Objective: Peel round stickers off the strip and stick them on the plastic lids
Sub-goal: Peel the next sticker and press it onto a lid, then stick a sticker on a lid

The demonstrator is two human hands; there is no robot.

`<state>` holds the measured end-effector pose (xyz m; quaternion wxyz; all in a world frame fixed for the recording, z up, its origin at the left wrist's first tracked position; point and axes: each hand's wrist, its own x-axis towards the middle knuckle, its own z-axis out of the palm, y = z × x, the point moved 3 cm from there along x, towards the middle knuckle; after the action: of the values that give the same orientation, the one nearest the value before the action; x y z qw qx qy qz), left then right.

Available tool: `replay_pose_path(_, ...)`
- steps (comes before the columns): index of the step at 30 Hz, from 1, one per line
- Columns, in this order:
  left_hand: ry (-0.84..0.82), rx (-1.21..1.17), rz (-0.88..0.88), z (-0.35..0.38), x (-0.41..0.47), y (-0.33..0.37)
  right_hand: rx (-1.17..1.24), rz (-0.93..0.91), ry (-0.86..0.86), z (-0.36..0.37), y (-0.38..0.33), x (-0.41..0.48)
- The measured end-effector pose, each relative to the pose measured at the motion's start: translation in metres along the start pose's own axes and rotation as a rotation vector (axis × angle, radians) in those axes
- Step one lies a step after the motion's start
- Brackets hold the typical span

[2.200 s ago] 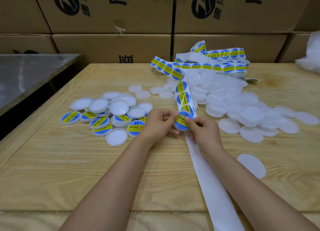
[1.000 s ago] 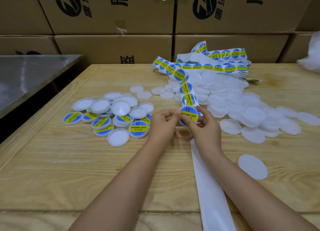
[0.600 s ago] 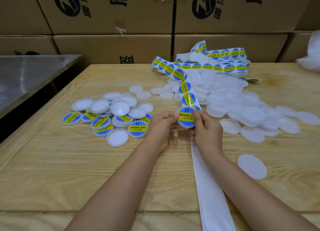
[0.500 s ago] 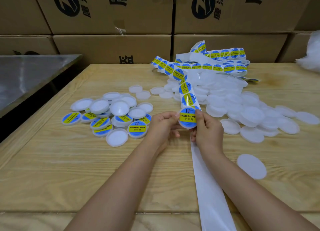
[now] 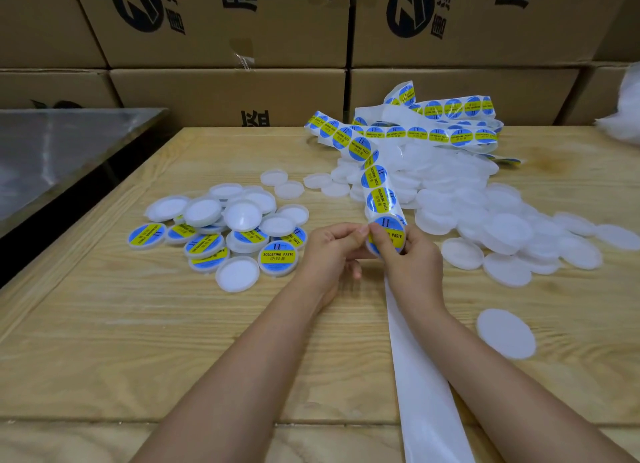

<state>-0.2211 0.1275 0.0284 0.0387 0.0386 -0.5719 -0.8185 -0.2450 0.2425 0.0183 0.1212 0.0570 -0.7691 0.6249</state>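
Both hands hold one white plastic lid (image 5: 393, 246) with a blue and yellow round sticker on it, just above the table. My left hand (image 5: 332, 251) grips its left edge. My right hand (image 5: 410, 258) holds its right side, the thumb pressing on the sticker face. The sticker strip (image 5: 379, 199) runs from behind the lid up to a tangled heap (image 5: 450, 130) at the back. Its empty white backing (image 5: 422, 386) trails toward me under my right forearm.
Stickered and bare lids lie in a pile (image 5: 221, 230) on the left of the wooden table (image 5: 104, 341). A larger heap of bare white lids (image 5: 485, 213) lies right, with one loose lid (image 5: 505, 332) near my right arm. Cardboard boxes (image 5: 225, 91) line the back; a metal table (image 5: 52, 150) stands left.
The sticker came off the strip and now lies on the lid, turned face up. My right thumb has moved onto the sticker face. The lid stays between both hands.
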Motion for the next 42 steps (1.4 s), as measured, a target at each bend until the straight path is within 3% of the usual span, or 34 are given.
replay_pose_path(7, 0.095, -0.177, -0.077, -0.012, 0.004, 0.003, 0.154, -0.152, -0.198, 0.010, -0.008, -0.007)
replay_pose_path(17, 0.044, -0.172, -0.055, -0.010, 0.005, 0.001, 0.181, -0.070, -0.107, 0.002, -0.003, 0.000)
replay_pose_path(24, -0.055, -0.110, 0.013, -0.009, 0.005, 0.000, 0.070, -0.070, -0.021, -0.003, 0.000, 0.003)
replay_pose_path(33, 0.070, 0.016, 0.011, -0.014, 0.007, 0.004, 0.111, 0.051, -0.015, -0.003, 0.006, 0.007)
replay_pose_path(36, 0.240, 0.103, 0.159, -0.018, 0.008, 0.011, 0.172, 0.162, -0.006, -0.004, 0.009, 0.008)
replay_pose_path(38, 0.432, 0.217, 0.357, -0.026, 0.007, 0.025, 0.181, 0.200, -0.001, -0.004, 0.010, 0.009)
replay_pose_path(40, 0.581, 0.501, 0.596, -0.039, 0.003, 0.044, 0.172, 0.203, -0.009, -0.005, 0.009, 0.008)
replay_pose_path(42, 0.673, 0.839, 0.723, -0.055, 0.000, 0.057, 0.164, 0.194, -0.024, -0.004, 0.007, 0.007)
